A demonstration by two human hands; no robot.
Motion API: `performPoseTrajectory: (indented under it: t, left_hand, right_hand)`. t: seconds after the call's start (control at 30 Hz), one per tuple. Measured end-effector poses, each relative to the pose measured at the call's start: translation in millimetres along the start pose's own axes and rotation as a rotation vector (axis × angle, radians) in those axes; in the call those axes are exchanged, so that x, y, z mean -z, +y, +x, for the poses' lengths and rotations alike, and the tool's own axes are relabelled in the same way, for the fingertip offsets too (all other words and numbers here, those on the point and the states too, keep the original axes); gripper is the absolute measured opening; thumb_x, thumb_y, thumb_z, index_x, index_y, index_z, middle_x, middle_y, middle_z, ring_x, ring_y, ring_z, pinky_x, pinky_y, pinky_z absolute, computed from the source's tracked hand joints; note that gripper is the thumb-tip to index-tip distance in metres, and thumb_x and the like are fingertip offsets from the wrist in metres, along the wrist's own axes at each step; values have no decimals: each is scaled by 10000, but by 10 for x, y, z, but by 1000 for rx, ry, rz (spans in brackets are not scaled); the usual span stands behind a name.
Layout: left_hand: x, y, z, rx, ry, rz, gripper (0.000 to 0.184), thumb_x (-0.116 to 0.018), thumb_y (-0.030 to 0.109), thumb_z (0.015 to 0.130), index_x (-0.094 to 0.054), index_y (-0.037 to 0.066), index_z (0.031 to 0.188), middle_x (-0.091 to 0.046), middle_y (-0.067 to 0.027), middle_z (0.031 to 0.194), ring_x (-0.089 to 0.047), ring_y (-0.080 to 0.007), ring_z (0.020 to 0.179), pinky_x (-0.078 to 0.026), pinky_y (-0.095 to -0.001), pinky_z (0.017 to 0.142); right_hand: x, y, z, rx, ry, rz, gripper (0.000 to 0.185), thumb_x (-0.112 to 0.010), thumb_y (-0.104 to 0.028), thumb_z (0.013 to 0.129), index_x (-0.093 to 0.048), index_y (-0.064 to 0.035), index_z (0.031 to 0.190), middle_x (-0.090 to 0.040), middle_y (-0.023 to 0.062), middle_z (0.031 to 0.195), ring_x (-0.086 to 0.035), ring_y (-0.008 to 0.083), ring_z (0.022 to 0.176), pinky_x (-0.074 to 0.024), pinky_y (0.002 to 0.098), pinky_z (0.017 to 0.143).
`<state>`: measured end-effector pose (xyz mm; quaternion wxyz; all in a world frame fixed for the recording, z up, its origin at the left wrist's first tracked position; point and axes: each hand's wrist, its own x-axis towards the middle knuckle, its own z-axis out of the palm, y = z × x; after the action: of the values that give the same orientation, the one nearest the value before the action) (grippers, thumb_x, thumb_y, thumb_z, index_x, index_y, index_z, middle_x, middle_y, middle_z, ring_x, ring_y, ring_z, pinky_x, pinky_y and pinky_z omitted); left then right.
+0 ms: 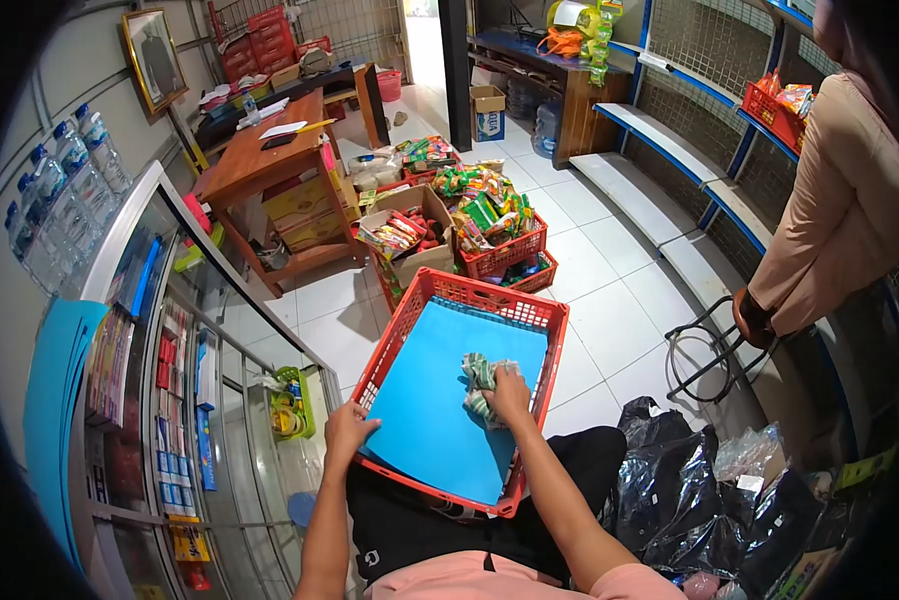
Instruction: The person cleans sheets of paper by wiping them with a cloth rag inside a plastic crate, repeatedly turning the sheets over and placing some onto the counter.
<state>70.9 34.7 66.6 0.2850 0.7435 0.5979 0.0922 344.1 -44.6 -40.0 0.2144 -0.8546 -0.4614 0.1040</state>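
Observation:
A red plastic basket [560, 335] rests across the person's lap, with blue sheets [435, 375] lying flat inside it. My right hand [510, 393] is closed on a crumpled green and white striped cloth [480, 380], which lies against the top blue sheet toward the right side. At the basket's left edge is my left hand [348, 430], its fingers around the rim and its thumb over the edge near the blue sheets.
Red crates [510, 255] of packets and a cardboard box [440, 205] stand ahead on the floor. A glass cabinet [240, 370] is at left, black plastic bags [670, 490] at lower right. Another person [830, 200] is near the right shelves [650, 205].

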Motion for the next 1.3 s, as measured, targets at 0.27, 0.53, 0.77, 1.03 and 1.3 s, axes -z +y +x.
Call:
performPoseTrajectory:
  t: [0.27,0.53,0.77,1.03,1.3]
  left_hand:
    - [-56,-243,-186,16,74,-122,246,-718,172,631,-593,-13,734,-601,-129,644,-564,-251,554,-453,-330,546]
    - [-102,-279,-236,-70,177,-109,211,-669,170,681,-601,-29,702,-593,-153,631,-551,-284,537,-444,-348,539]
    - [-85,-186,-283,-122,222,44,183,-621,151,718,-603,-31,706,-574,-144,605,-507,-289,502,-422,-357,514]
    - [-132,-34,-397,-124,276,191,172,-598,149,750,-619,-21,767,-606,-162,678,-543,-338,563,-438,-403,565]
    - [-195,-15,-438,-246,390,59,179,-604,79,723,-626,-4,880,-615,-153,769,-547,-317,605,-453,-356,613]
  right_hand:
    - [-13,-4,1,14,6,14,346,-656,-243,682,-480,-61,918,-530,157,904,-522,349,804,-442,429,677]
    - [-7,10,-25,30,-2,25,338,-654,-242,686,-489,-59,917,-532,151,911,-521,345,805,-440,422,680]
    - [44,-5,-31,51,3,20,334,-651,-244,691,-493,-56,918,-538,150,890,-523,338,793,-437,416,672]
    - [55,8,-21,74,7,15,322,-649,-248,695,-499,-52,901,-552,150,859,-533,337,770,-435,414,656]
    - [59,39,-13,72,-39,7,353,-649,-278,697,-491,-52,918,-548,149,881,-535,341,797,-445,418,664]
